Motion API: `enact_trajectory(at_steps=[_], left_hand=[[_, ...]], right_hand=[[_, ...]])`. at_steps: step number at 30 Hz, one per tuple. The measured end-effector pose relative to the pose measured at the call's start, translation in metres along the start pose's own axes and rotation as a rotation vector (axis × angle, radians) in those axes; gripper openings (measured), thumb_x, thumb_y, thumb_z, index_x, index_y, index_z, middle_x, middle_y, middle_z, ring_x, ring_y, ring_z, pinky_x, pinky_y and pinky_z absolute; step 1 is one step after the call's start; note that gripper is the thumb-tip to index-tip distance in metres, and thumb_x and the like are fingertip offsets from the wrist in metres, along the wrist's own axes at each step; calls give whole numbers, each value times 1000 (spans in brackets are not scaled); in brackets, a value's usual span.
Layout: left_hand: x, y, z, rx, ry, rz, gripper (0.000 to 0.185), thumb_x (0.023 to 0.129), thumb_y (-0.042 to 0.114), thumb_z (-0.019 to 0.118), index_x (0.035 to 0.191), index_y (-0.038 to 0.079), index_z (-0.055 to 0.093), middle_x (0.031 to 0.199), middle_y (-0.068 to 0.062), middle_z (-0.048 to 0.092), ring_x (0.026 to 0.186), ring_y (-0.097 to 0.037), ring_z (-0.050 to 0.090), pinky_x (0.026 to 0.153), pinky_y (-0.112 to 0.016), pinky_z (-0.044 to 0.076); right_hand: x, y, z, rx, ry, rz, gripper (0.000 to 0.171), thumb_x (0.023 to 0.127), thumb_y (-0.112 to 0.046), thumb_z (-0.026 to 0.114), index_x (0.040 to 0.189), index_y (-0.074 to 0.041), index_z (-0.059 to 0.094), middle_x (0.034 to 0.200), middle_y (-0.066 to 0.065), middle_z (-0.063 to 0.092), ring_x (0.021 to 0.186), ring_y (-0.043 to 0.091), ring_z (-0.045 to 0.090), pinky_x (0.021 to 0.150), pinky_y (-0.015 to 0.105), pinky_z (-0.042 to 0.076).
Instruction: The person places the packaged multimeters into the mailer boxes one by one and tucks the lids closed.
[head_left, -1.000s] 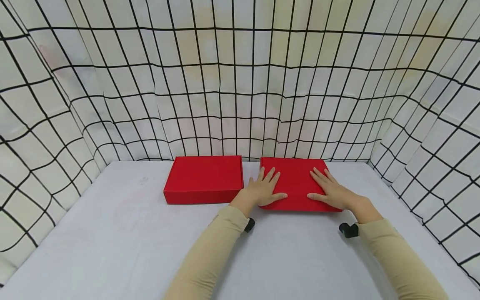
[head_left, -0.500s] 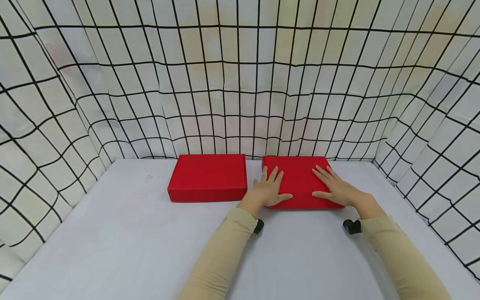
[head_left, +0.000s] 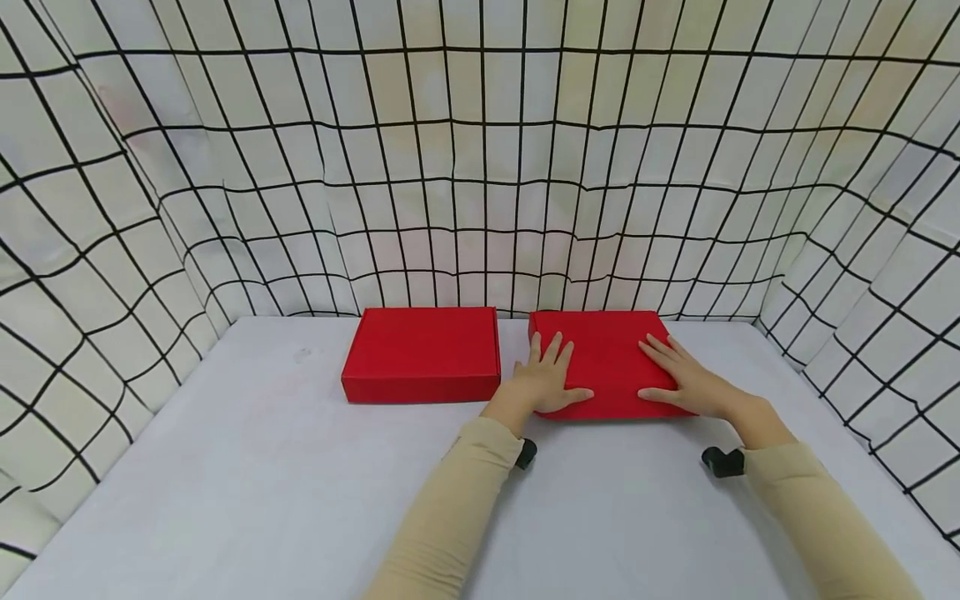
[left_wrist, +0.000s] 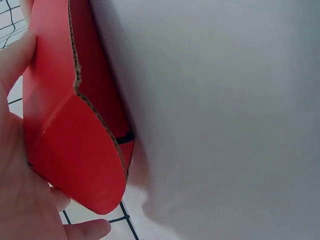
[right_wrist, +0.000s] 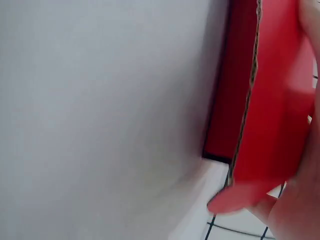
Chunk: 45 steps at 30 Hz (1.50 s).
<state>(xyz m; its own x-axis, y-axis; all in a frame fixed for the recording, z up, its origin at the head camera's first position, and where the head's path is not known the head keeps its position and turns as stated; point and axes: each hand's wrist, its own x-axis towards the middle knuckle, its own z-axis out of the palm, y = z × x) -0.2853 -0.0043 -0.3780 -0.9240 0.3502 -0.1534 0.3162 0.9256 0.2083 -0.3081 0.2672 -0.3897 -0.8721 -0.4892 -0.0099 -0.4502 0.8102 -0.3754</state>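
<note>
Both hands flat, fingers spread, my left hand (head_left: pixel 546 382) and right hand (head_left: pixel 686 384) pressing the flat red cardboard box (head_left: pixel 604 360) at 1 o'clock on the grey counter (head_left: pixel 300 492). Lid down; lift not started.

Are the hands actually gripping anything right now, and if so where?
Nothing is gripped. The left hand and right hand lie flat, fingers straight, on the lid of the right red box.

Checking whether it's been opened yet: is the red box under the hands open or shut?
Shut: the right red box lies flat, lid down, left hand and right hand flat on top.
</note>
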Motion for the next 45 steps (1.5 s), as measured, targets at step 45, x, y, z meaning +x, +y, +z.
enact_trajectory(at_steps=[45], left_hand=[[5,-3,1,-57,-13,6,91,83,67,46,151,22,6,155,2,-5,139,-29,-10,105,-55,22]], right_hand=[[-59,24,-7,277,24,164,69,79,-24,74,130,-3,33,117,24,56,108,40,51,81,49,48]])
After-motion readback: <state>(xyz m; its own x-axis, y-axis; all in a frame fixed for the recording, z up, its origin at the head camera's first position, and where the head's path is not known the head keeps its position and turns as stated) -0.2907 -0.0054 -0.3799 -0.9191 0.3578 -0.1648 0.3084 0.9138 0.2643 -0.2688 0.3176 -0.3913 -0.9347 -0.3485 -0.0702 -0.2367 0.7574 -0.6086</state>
